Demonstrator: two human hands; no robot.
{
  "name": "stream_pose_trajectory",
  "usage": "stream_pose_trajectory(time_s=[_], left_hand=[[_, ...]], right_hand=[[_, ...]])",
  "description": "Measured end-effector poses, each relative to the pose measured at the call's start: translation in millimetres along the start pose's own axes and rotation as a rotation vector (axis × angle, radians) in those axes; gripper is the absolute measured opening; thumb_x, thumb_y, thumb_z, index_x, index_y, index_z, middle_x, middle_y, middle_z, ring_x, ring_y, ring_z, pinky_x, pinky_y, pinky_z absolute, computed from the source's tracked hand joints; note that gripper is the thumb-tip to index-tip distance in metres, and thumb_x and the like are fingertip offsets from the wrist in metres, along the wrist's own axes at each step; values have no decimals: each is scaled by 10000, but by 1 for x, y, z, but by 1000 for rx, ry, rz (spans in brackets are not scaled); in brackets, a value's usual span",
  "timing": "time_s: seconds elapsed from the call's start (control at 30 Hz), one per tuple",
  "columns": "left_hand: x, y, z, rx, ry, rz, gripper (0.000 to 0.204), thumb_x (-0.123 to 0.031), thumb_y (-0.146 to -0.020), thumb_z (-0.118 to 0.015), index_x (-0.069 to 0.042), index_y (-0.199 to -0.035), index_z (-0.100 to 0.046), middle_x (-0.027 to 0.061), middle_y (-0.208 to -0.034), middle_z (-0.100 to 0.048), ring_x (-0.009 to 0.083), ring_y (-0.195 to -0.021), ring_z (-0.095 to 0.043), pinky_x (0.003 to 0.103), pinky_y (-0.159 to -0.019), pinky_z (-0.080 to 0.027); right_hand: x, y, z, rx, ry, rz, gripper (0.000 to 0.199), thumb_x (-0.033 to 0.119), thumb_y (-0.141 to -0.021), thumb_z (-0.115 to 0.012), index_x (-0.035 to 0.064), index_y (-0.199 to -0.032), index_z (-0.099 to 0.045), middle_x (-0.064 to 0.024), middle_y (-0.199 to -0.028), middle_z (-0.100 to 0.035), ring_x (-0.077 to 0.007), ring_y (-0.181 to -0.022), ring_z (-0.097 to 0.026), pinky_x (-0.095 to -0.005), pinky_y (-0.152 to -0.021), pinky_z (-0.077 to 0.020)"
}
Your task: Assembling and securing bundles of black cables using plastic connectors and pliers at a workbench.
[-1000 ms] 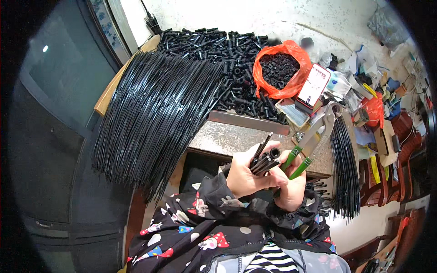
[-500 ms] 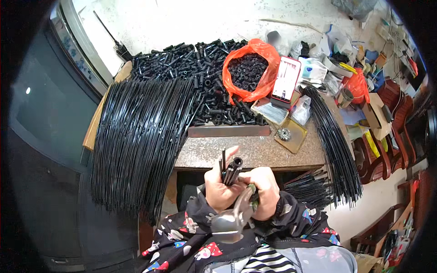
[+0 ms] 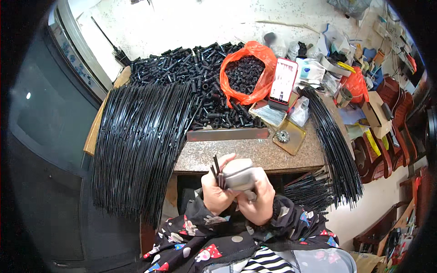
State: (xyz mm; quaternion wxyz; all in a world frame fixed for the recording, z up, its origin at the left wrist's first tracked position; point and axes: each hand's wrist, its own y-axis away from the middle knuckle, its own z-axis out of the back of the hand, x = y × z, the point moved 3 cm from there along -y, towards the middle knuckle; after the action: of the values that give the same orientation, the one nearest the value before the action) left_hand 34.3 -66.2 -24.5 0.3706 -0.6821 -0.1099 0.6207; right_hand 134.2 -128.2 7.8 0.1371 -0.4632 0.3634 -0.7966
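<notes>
Over the table's front edge, my left hand (image 3: 215, 193) is closed around several thin black rods (image 3: 216, 169), whose tips stick up past the fingers. Beside it my right hand (image 3: 257, 195) is wrapped round a hammer-like tool with a wide grey metal head (image 3: 240, 176). That head is smeared by motion and covers the front of whatever else the left hand holds. Whether it touches the rods, I cannot tell. The tool's handle is hidden in the right fist. Both hands are close together, in front of my patterned dark sleeves.
A wide layer of long black rods (image 3: 136, 145) covers the table's left. Behind a metal bar (image 3: 227, 134) lies a heap of black tubes (image 3: 177, 63). An orange bag (image 3: 249, 97) holds small black parts. A phone (image 3: 283, 82), a yellowish tray (image 3: 296, 140) and another rod bundle (image 3: 330, 141) are right.
The metal tool head has swung up and away from my body, from below my hands to between them. It now hides the black tube that showed in my left hand.
</notes>
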Motion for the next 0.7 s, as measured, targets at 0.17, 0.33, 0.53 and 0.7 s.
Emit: stream_pose_trajectory(time_s=[0.17, 0.33, 0.53, 0.7], left_hand=[[-9, -1, 1, 21, 340, 444, 610, -128, -646, -763, 37, -1141, -448, -48, -622, -509, 28, -598, -500, 177, -558, -391], [-17, -11, 0, 100, 219, 369, 620, -98, -618, -776, 8, -1130, -443, -14, -728, -582, 30, -671, -525, 191, -601, -414], [-31, -10, 2, -33, -157, 200, 698, -52, -593, -777, 7, -1179, -403, 15, -740, -573, 51, -665, -525, 205, -650, -428], [-22, -17, 5, 179, 342, 364, 603, -53, -647, -739, 2, -1160, -428, 12, -795, -545, 60, -717, -487, 214, -651, -396]], right_hand=[[-14, 5, -10, -44, -633, -437, 138, 49, -795, -585, 1, -895, -503, -32, -741, -557, -93, -676, -522, -233, -619, -422], [-19, 1, -5, -5, -811, -529, 154, -4, -793, -560, 7, -904, -453, -42, -807, -544, -86, -737, -520, -221, -678, -424], [-6, 1, -8, -169, -662, -468, 188, 13, -792, -575, 12, -913, -431, -61, -806, -541, -103, -722, -534, -219, -662, -431], [-29, -14, -5, 79, -694, -569, 292, -61, -716, -606, 34, -927, -428, -50, -731, -523, -94, -585, -493, -204, -537, -404]])
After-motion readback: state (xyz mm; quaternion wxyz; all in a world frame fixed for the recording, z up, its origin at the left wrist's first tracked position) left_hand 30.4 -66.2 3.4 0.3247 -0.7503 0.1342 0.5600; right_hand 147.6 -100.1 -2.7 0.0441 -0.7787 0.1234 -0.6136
